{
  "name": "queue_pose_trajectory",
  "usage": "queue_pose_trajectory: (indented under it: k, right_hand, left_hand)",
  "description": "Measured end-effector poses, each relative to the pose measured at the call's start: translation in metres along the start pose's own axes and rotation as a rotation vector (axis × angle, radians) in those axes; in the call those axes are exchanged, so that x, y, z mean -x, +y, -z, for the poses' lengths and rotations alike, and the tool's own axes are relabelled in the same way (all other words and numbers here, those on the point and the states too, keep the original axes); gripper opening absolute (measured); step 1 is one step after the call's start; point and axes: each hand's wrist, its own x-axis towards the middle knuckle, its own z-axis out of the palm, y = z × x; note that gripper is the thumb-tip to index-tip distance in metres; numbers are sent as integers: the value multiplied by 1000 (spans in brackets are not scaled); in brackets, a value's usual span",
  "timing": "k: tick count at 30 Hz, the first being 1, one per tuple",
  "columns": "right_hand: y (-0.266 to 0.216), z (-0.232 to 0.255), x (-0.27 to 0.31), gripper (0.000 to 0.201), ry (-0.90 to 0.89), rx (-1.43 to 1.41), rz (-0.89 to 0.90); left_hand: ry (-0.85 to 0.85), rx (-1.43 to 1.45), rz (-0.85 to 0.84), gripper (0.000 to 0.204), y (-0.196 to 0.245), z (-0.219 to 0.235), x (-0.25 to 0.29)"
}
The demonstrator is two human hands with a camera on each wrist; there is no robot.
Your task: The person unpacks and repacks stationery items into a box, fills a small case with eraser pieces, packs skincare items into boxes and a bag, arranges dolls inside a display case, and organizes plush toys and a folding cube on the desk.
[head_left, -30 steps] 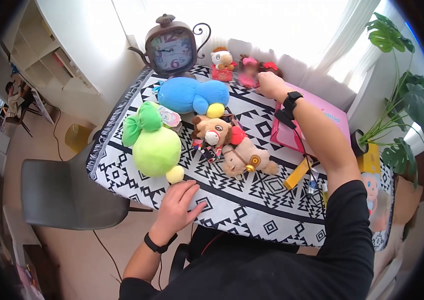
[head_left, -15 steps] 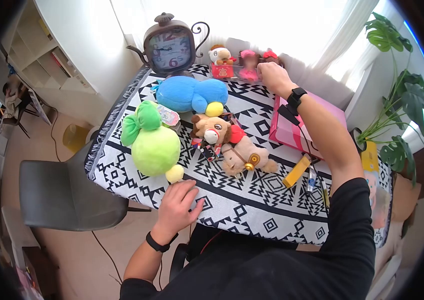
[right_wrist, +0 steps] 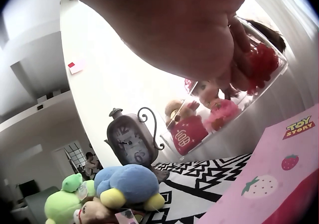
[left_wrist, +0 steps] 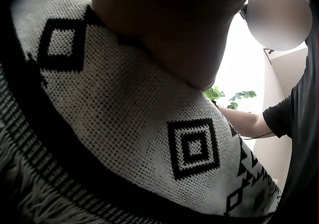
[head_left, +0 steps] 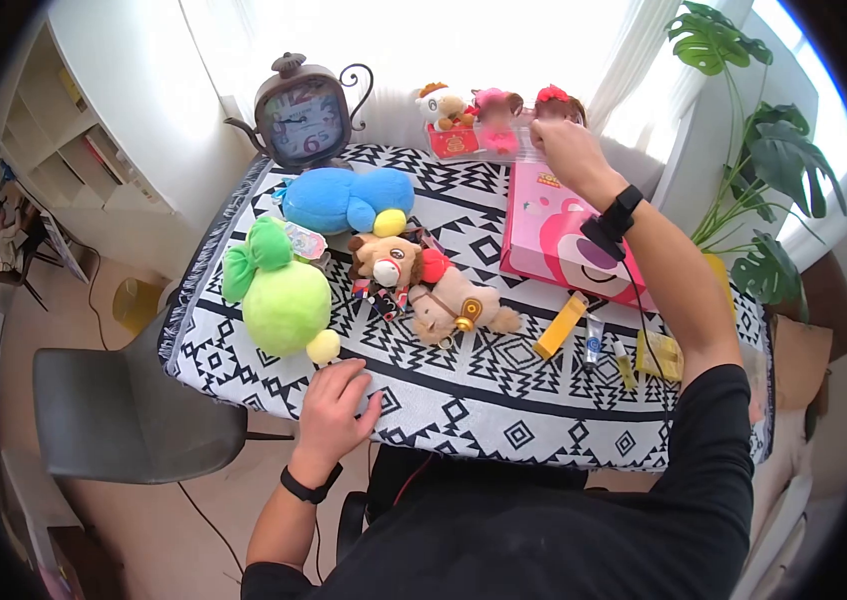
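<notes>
Table [head_left: 444, 390] fills the middle, pink box [head_left: 554, 225] at 2 o'clock, clear toy bin [right_wrist: 264, 89] around 1, green plush [head_left: 287, 307] at 9. Right hand [head_left: 576, 158] is between 1 and 2, fingers curled, grasping that bin. Left hand [head_left: 334, 413] is at 7, relaxed fingers resting by the plush's yellow ball [head_left: 324, 347].

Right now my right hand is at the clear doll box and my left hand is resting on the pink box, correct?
No: your left hand rests on the tablecloth, as the head view shows. Your right hand is at the clear doll box.
</notes>
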Motion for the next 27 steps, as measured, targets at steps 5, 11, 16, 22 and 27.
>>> queue_pose_trajectory:
  k: [5, 11, 16, 22, 27]
  right_hand:
    - [-15, 59, 74, 10, 133, -22, 45]
    - [-70, 145, 191, 7, 44, -166, 13]
    - [-105, 159, 299, 18, 52, -246, 72]
    - [-146, 143, 405, 26, -5, -371, -61]
    - [-155, 128, 452, 28, 8, -358, -142]
  left_hand:
    - [-4, 0, 16, 31, 0, -1, 2]
    - [-21, 16, 2, 34, 6, 1, 2]
    - [10, 96, -4, 51, 47, 17, -17]
    - [-18, 264, -99, 91, 110, 30, -77]
    - [-480, 168, -441, 88, 140, 23, -141]
